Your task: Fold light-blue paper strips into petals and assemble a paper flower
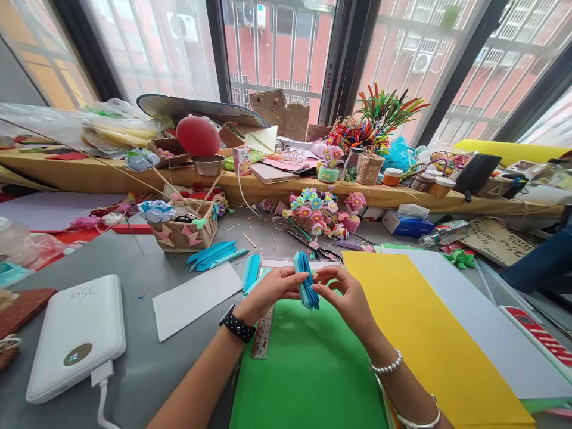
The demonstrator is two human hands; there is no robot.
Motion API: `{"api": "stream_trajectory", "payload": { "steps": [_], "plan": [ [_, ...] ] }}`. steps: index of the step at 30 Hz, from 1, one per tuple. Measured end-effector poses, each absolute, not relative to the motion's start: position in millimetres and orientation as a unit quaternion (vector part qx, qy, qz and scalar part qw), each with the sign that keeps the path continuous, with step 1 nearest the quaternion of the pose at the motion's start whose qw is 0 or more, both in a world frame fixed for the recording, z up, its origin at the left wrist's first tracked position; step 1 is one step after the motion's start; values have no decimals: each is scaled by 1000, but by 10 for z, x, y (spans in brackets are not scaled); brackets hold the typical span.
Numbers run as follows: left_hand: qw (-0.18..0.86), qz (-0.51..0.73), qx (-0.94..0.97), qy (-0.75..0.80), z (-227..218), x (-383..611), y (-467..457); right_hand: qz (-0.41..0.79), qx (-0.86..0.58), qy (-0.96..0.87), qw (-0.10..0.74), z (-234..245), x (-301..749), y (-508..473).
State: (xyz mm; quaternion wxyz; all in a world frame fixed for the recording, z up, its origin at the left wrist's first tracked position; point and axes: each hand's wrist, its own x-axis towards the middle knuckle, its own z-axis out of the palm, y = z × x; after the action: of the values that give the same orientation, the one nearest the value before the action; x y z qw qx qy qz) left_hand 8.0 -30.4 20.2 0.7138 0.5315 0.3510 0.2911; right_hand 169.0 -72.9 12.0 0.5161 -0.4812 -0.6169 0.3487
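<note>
My left hand (pixel 286 282) pinches a stack of folded blue paper strips (pixel 305 281) between thumb and fingers. At the right side of the stack, the thumb and fingertips of my right hand (pixel 340 292) are closed on its edge. The stack is held upright above a green sheet (pixel 308 363), its layers fanning a little at the lower end. Just left of my left hand lie more folded blue strips (pixel 252 271), and a looser pile of blue pieces (pixel 211 255) rests farther left. A patterned ruler (pixel 263 337) lies partly under my left wrist.
A white card (pixel 196 301) and a white power bank (pixel 78 336) with its cable lie left. Yellow sheets (pixel 429 333) cover the right side. Behind stand a cardboard basket (pixel 185 232), crocheted flowers (pixel 315 208) and a cluttered ledge (pixel 268 190).
</note>
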Motion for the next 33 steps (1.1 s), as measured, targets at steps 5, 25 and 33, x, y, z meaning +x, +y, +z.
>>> {"api": "stream_trajectory", "payload": {
  "steps": [5, 25, 33],
  "plan": [
    [703, 338, 511, 361, 200, 106, -305, 290, -493, -636, 518, 97, 1663, -745],
    [701, 339, 508, 368, 183, 140, -307, 288, -499, -622, 531, 34, 1623, -763],
    [694, 370, 497, 367, 161, 159, -305, 241, -513, -626, 536, 45, 1597, -779]
  ]
}}
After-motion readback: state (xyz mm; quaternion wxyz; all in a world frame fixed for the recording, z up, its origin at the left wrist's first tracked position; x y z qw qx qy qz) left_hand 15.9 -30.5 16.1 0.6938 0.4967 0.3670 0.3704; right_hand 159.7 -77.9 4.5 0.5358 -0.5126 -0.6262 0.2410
